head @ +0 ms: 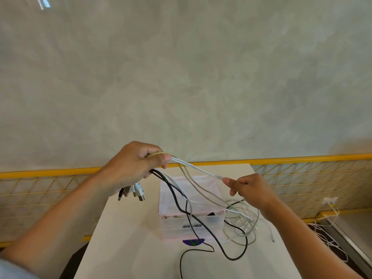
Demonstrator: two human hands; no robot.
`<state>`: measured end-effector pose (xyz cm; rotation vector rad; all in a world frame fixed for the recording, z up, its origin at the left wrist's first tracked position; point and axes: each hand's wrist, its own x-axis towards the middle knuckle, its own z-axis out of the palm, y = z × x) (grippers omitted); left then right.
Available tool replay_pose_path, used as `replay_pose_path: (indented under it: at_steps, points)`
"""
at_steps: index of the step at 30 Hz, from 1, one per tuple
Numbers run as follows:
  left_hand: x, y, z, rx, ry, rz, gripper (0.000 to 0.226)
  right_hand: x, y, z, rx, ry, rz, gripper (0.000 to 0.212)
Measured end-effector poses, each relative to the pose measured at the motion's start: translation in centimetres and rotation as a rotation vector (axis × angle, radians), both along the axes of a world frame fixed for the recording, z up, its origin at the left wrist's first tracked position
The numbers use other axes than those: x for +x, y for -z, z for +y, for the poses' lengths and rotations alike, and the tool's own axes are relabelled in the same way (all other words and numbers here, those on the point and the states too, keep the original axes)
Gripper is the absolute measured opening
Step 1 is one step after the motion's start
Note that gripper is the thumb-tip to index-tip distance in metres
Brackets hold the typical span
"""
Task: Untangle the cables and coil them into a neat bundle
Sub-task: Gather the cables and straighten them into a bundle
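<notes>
Left hand (130,168) above the table (128,238), fingers curled round bunched cables (159,174), USB plugs (136,193) dangling beneath, right hand (251,190) pinching one white cable (199,169), slack heaped near the table's right edge, beside a translucent box (189,190).

A single wide-angle view sits at the person's head, facing forward and somewhat down over both forearms. The left hand (132,168) and right hand (251,190), gripping cables (201,170), are close to the lens, above a white table (124,238) that runs away at centre. Beyond its far edge a yellow railing (302,158) crosses from left to right, bowed by the lens; a grey mottled surface (181,67) fills the upper half.
</notes>
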<state>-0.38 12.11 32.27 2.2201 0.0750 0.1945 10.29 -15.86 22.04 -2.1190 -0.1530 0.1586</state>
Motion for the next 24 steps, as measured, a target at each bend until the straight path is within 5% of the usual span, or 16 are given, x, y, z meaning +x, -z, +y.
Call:
replay_pose_path:
  at_steps: [5, 12, 18, 24]
  points:
    - [-0.1, -1.0, -0.2, 0.005, 0.060, -0.031, 0.031, 0.2, 0.1, 0.8, -0.109, 0.141, -0.044, 0.065]
    - [-0.1, -1.2, 0.8, -0.057, 0.007, -0.074, 0.032, 0.8, 1.4, -0.7, 0.266, -0.022, 0.108, 0.029]
    - [-0.3, -0.3, 0.0, -0.065, 0.077, -0.004, 0.032, 0.6, 3.4, -1.2, 0.240, 0.092, 0.218, 0.040]
    - [-0.2, -0.3, -0.8, -0.056, 0.158, 0.031, 0.034, 0.6, 4.9, -0.5, 0.169, 0.108, 0.081, 0.057]
